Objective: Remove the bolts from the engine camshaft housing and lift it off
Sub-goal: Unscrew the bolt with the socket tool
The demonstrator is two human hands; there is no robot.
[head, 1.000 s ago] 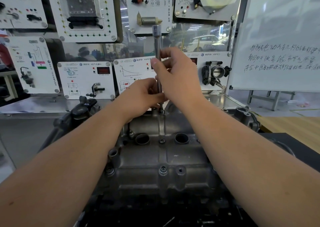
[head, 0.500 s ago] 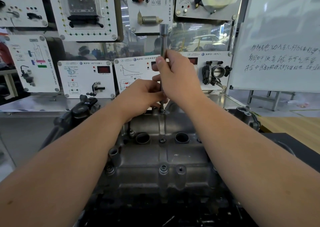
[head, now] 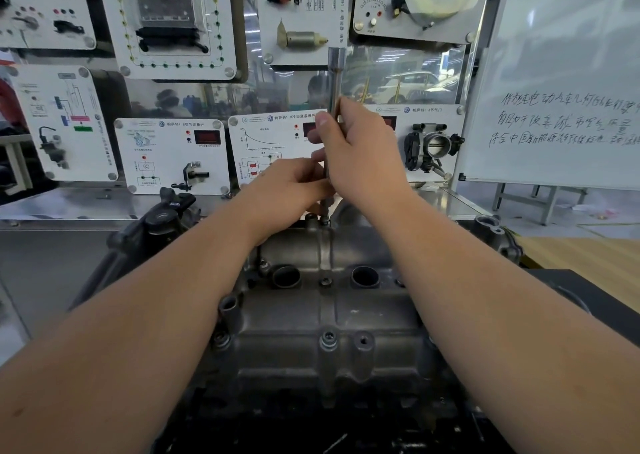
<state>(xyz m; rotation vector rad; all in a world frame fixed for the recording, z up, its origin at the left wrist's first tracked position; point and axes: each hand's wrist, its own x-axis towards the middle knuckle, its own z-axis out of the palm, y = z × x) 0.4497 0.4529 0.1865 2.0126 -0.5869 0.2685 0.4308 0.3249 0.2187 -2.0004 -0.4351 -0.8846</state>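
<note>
At the housing's far edge, both hands grip the upright socket driver (head: 335,82): right hand (head: 360,155) high, left hand (head: 289,190) low, its tip on a bolt (head: 323,220) of the camshaft housing (head: 329,308).

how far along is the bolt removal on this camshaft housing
Early to midway, at a guess. In hand: both hands, left hand and right hand, hold the long socket tool upright on a bolt at the far edge of the camshaft housing. Left: a middle bolt and a near bolt still sit in place, and the housing is not lifted. One near hole looks empty.
</note>
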